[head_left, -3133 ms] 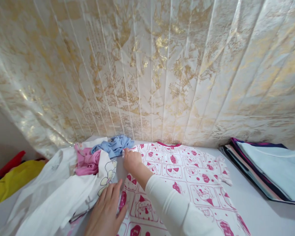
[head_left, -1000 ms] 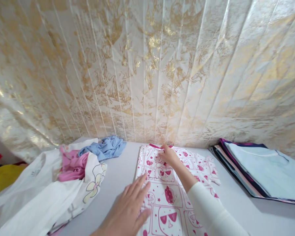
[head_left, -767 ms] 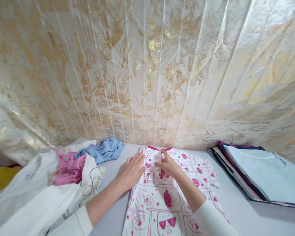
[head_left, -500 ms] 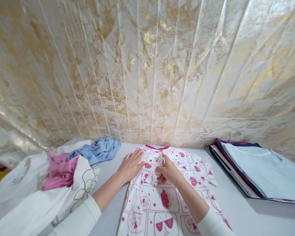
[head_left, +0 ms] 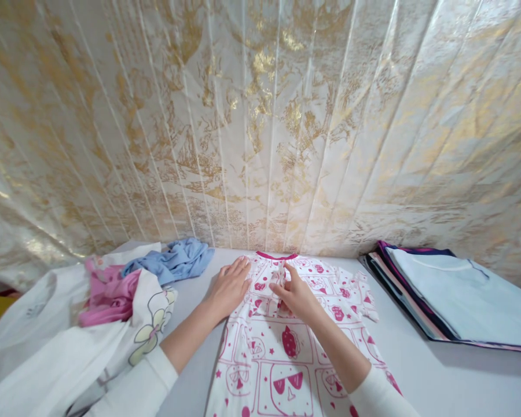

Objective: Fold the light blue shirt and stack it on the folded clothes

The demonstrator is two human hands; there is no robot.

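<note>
A white shirt with a pink cartoon print [head_left: 290, 347] and a pink neckband lies spread on the table, its neck toward the wall. My left hand [head_left: 230, 289] rests flat along the shirt's left shoulder edge, fingers stretched out. On the chest, the left sleeve is turned inward in a ruffled fold, and my right hand [head_left: 296, 292] touches it with thumb and forefinger apart. The other right fingers are partly hidden. The right sleeve [head_left: 367, 295] sticks outward.
A loose heap of clothes lies at left: a white garment with a flower print [head_left: 151, 330], a pink one [head_left: 113, 295] and a blue one [head_left: 173, 260]. A stack of folded clothes [head_left: 451, 295] stands at right. A gold-patterned sheet [head_left: 260, 127] covers the wall behind the table.
My right hand has loosened from its closed grip on the folded sleeve, and thumb and forefinger are now apart. My left hand stays on the shoulder edge. The view has shifted slightly.
</note>
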